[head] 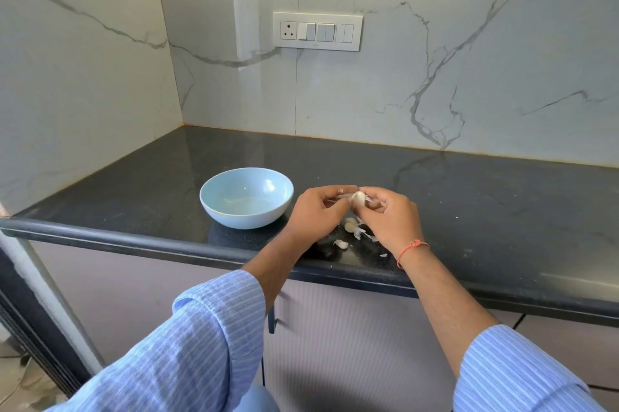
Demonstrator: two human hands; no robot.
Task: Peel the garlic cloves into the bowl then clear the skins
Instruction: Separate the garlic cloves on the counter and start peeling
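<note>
Garlic is the job; notes run left to right across the bench (469,197).

Far left: marble wall meets the dark bench at the corner. Nothing of the task lies there.

Left of centre: bowl (247,197), pale blue, upright on the bench. Inside looks empty; no peeled cloves visible in it, so the task reads as early.

Centre: left hand (318,210) just right of the bowl, close to its rim but not clearly touching. Fingers curled, fingertips pinching at the clove (359,199) from its left side.

Clove is held up off the bench, between the two hands, with papery skin flaring off its right side. Long axis looks roughly upright, slightly tilted; too small to be sure.

Right of that: right hand (388,217), fingers curled, pinching the clove and its skin from the right. Orange thread (413,249) on that wrist.

Below the hands, on the bench: loose cloves and skins (355,229) in a small scatter, one more clove (341,244) nearer the bench edge.

Key relation: bowl lies to the left of the held clove, and the left hand is the nearer one. My read is that once the skin is off, a short carry leftward drops it in.

Far right: bare bench with a few specks.
</note>
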